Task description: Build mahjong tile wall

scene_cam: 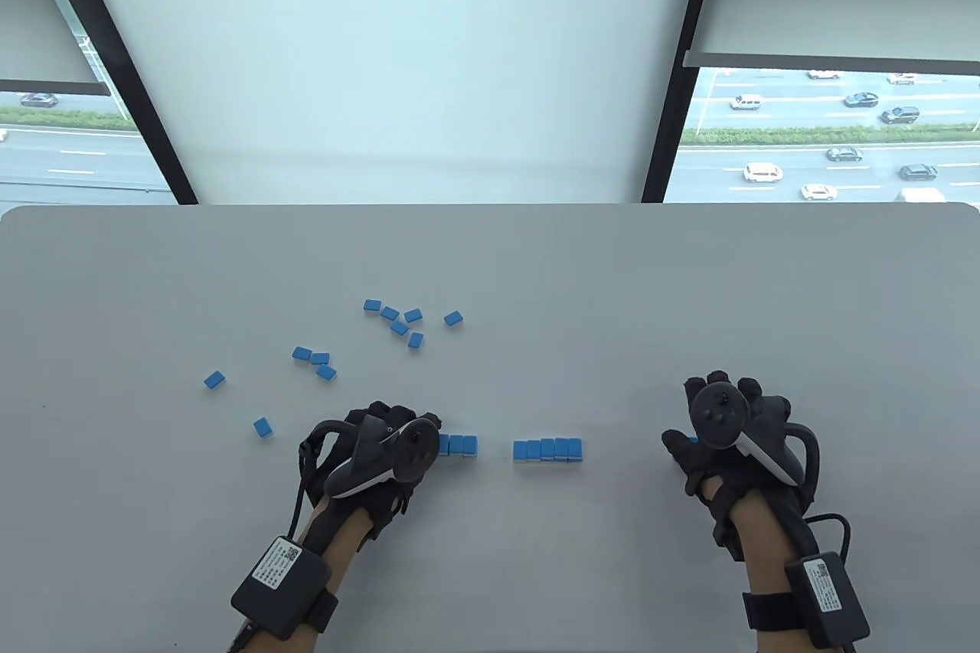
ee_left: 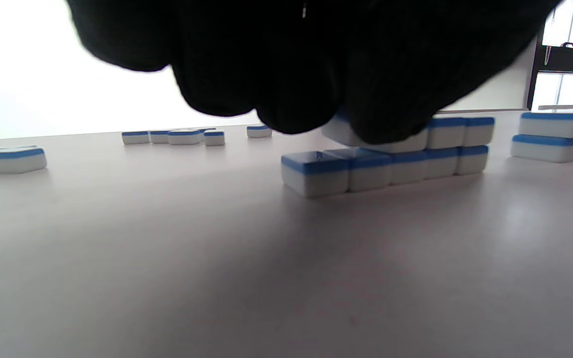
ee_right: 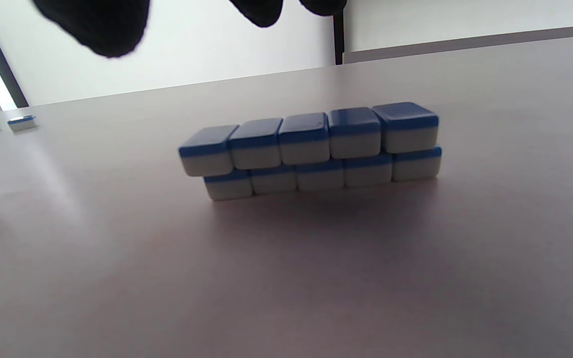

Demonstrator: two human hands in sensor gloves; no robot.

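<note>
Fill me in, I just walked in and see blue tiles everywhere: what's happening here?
Someone in sensor gloves is building a mahjong wall. The left hand is setting a tile onto the top row of the left stack. The right hand rests beside a finished two-row stack. Loose tiles lie scattered farther back on the table.

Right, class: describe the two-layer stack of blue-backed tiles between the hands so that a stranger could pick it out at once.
Start at the grey table's near edge, between the black-gloved left hand and right hand. The free-standing block of blue-and-white mahjong tiles sits there, touching neither hand. Unlike the flat scattered single tiles farther back, it is five wide, two high, top row overhanging one end.
</note>
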